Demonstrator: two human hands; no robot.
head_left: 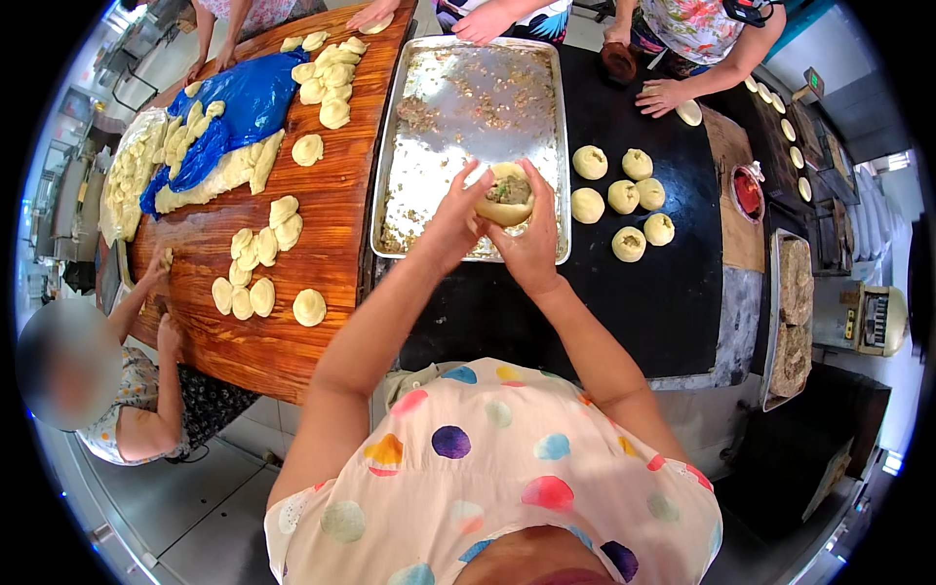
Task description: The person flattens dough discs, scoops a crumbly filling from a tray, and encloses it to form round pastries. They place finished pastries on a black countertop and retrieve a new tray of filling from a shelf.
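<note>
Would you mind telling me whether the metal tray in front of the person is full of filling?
No, the metal tray is mostly bare, with only scattered scraps of filling, while both hands hold a filled dough piece above it.

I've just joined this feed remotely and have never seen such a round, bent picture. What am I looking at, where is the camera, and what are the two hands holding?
There is one picture, from a fisheye camera on a person's head, looking down; that is why straight edges bend. The two bare forearms rising from the bottom edge are that person's own. The left hand and right hand together cup a round piece of pale dough with brownish filling in its middle, above a large shiny metal tray smeared with filling. To the right, filled dough rounds sit on a black worktop. To the left, flat dough pieces and a crumpled blue plastic sheet lie on a brown wooden table. Other people work around the edges.
</note>
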